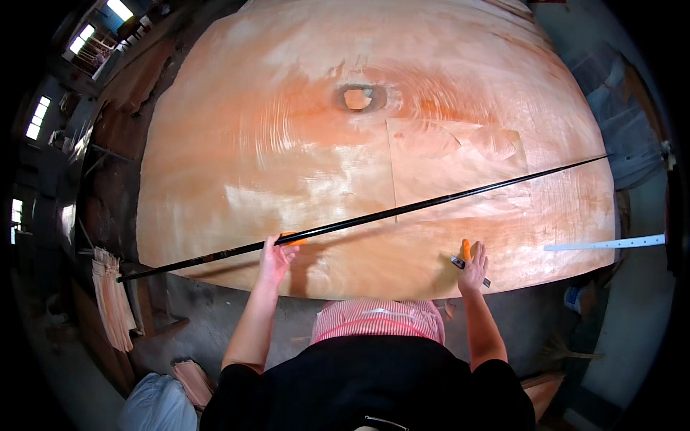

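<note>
One black pole (417, 206), left fingers (290, 250) gripping
Right fingers (479, 251) over orange-handled tool (466, 248), can't tell grip; pole slants away rightward.

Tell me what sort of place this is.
Probably a woodworking or veneer workshop: a broad, thin, pale-orange wooden sheet dominates the view, and a bundle of narrow, pale-tan wooden strips sits at the left.

White sack (158, 404) lower left — bright window (38, 118) far left — translucent sheeting (609, 100) upper right.
</note>
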A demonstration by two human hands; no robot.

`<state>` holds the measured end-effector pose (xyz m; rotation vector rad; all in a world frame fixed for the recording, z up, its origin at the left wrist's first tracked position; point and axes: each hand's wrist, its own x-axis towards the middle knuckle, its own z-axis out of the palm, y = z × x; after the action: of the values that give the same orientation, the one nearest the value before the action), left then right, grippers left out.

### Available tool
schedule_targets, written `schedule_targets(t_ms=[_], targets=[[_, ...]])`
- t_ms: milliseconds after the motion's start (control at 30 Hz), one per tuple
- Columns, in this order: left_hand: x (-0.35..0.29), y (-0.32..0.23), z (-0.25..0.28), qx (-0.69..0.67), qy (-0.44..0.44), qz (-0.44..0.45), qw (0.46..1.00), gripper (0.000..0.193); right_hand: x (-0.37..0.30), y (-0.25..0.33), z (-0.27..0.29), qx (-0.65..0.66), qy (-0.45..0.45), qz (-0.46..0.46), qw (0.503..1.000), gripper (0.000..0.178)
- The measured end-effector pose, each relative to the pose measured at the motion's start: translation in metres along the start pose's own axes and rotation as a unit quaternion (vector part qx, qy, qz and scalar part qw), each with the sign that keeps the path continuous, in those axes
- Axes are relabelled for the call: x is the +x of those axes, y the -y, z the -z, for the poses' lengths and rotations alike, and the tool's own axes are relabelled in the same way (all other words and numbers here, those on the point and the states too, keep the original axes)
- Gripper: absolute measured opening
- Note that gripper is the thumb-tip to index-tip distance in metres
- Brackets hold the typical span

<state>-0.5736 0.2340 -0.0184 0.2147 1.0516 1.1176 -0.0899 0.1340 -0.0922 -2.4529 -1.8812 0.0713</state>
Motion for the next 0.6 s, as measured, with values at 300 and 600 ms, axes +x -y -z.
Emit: schedule_targets(t_ms=[300,600], targets=[[0.001,-0.013,0.039,-0.012,-0.014,0.011,1.0,0.035,-0.015,0.002,0.001,0.012,-0.041,-0.016,0.999,0.047],[0.111,-0.026,0.039,-0.042,-0.019,0.064,0.997,0.035,-0.002,0.048,-0.025,0.045,-0.025,-0.028,0.998,0.041]])
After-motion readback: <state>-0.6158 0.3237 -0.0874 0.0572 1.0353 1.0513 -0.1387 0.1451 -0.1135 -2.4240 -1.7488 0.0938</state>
